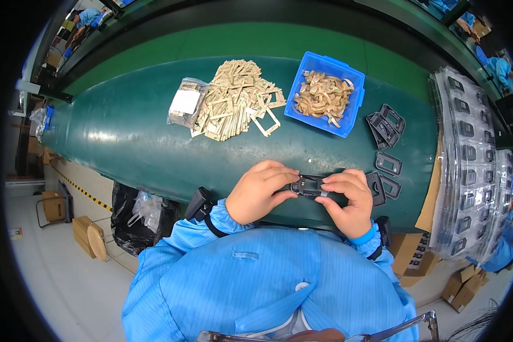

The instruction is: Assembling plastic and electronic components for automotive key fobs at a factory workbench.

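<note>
Between my two hands, close to the near edge of the green table, is a small black plastic housing (309, 186) with a rectangular window. My left hand (260, 190) pinches its left end between thumb and fingers. At its right end, my right hand (348, 200) grips it the same way, thumb below and fingers above. Several similar black housings (389, 163) lie just right of my right hand, some stacked. Farther off sits a large heap of beige rectangular frames (236, 102), thin and apparently papery. A blue bin (347, 126) beyond my hands holds curled tan strips (323, 96).
A clear bag with a white label (186, 102) leans against the heap. Stacked clear trays of black parts (467, 154) stand at the table's right end. Below the table are a black-lined bin (132, 222) at left and cardboard boxes (464, 288) at right.
</note>
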`<state>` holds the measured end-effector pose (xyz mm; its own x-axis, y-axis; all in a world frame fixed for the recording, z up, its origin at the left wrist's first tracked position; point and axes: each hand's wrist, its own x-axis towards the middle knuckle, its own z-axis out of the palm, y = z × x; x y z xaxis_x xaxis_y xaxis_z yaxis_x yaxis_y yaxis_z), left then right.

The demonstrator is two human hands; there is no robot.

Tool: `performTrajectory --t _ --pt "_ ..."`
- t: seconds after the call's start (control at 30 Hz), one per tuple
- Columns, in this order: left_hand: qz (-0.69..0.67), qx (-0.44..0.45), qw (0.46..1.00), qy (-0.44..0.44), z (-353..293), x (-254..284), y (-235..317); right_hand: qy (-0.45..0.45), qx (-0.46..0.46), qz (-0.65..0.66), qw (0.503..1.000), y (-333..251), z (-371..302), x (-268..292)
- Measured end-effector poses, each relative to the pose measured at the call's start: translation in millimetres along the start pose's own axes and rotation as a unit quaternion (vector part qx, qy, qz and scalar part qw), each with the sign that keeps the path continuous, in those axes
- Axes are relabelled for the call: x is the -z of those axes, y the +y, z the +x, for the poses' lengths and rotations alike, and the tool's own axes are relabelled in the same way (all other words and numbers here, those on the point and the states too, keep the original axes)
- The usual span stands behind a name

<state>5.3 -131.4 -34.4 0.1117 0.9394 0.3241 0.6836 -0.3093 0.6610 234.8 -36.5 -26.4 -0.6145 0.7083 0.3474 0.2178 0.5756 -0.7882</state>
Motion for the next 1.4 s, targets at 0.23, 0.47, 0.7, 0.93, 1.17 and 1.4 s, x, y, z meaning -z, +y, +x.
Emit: performTrajectory --t 0.23,0.47,0.7,0.93,1.17,1.4 --pt "-0.028 0.032 0.999 0.003 2.7 0.6 3.1 -0.008 -0.016 -0.019 1.000 0.2 1.3 -2.5" --pt "0.013 -0.015 1.000 -0.013 2.0 1.3 2.6 -0.011 -0.021 -0.030 0.999 0.1 1.9 -3.7" --pt "0.087 -0.055 0.995 -0.011 -0.2 -5.7 5.5 -0.014 -0.020 -0.042 0.999 1.1 1.9 -4.3" --pt "0.118 -0.063 0.990 -0.038 2.3 1.1 8.9 -0.041 -0.023 -0.036 0.998 1.0 2.2 1.4" --pt "0.057 -0.077 0.994 -0.051 1.8 7.5 2.4 -0.051 -0.005 -0.034 0.998 2.1 -0.4 3.1" --pt "0.084 -0.127 0.987 -0.054 4.4 6.0 2.7 -0.024 0.017 -0.043 0.999 2.9 -1.2 -1.2"
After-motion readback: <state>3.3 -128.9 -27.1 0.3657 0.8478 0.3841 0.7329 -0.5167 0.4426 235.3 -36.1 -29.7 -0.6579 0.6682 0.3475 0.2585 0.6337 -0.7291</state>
